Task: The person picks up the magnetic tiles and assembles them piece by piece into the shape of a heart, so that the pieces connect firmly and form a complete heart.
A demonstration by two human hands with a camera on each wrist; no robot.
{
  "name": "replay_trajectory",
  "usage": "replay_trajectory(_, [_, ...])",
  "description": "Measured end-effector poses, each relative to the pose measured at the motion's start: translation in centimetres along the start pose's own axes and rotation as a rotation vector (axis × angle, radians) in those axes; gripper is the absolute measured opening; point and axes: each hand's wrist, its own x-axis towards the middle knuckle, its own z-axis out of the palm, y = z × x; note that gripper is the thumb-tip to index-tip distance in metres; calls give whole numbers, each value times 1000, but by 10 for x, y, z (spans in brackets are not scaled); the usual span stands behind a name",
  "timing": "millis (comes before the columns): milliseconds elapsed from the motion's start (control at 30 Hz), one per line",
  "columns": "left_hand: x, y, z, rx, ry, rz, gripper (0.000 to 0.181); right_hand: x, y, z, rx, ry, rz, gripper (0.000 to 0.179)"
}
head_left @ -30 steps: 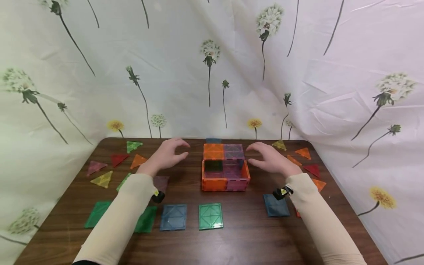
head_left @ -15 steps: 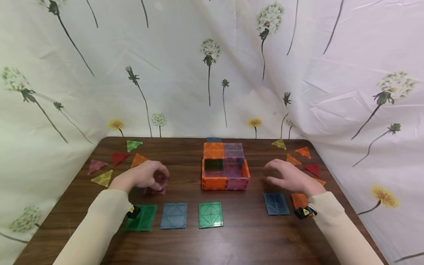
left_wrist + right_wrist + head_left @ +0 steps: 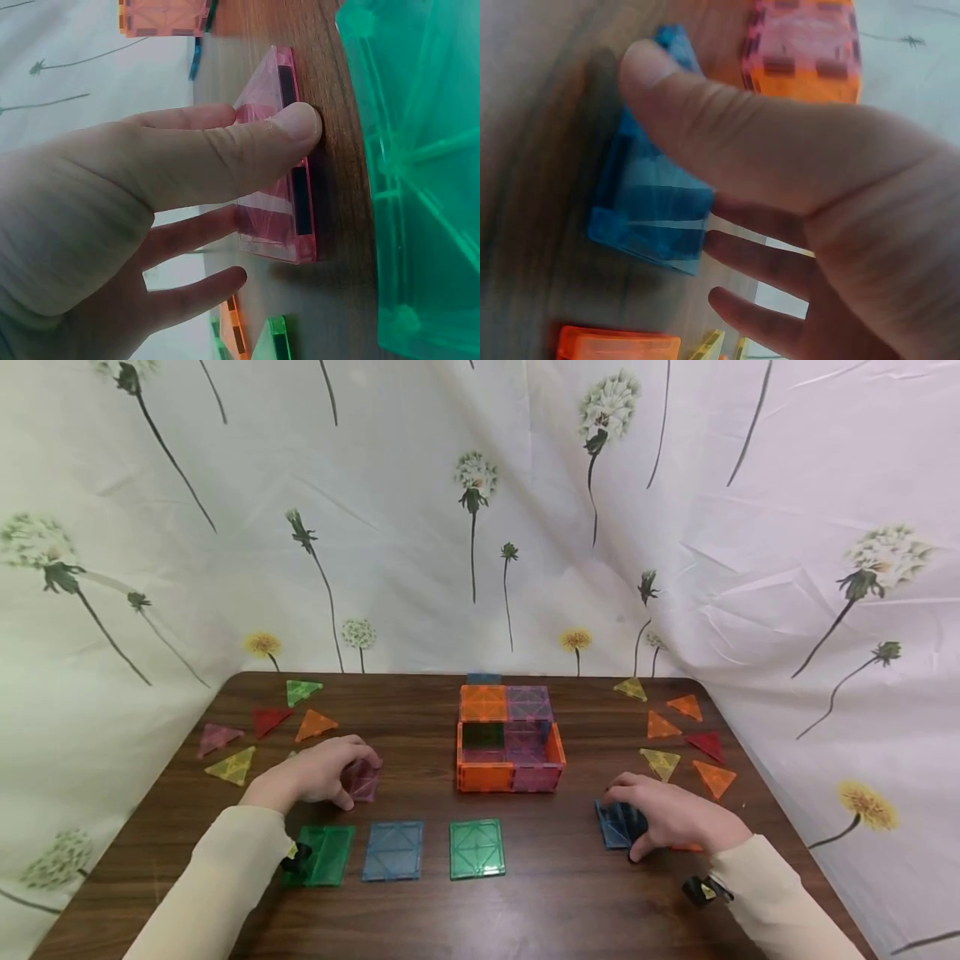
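Note:
My left hand point(image 3: 318, 772) pinches a square pink magnetic tile point(image 3: 366, 783) left of the box. In the left wrist view the thumb lies on one edge of this pink tile point(image 3: 270, 232), and fingers reach its opposite edge. At the right, my right hand point(image 3: 675, 814) grips a square blue magnetic tile point(image 3: 612, 827) between thumb and fingers. The right wrist view shows the thumb across the edge of that blue tile point(image 3: 649, 176). Between the hands stands a box of orange and purple tiles point(image 3: 486, 778), its front part uncovered at the top.
Green tiles point(image 3: 333, 856), another blue tile point(image 3: 393, 852) and a light green tile point(image 3: 477, 850) lie along the front of the brown table point(image 3: 540, 893). Several triangular tiles lie at both sides, such as a yellow one point(image 3: 232, 766) and a red one point(image 3: 705, 745). A flowered cloth point(image 3: 420, 527) hangs behind.
Both hands have drawn back from beside the box, outward and toward the front. The left has taken hold of the pink tile, the right of the blue tile.

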Motion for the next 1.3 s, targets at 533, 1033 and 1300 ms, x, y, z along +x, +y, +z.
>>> replay_trajectory(533, [3,0,-5,-26,36,43,54,-9,1,-10,-112,185,-47,49])
replay_trajectory(1033, [54,89,-19,-16,267,283,47,48,-26,-51,-46,421,-198,46])
replay_trajectory(1300, [84,125,-11,107,227,347,47,85,-43,-50,-34,367,-277,45])
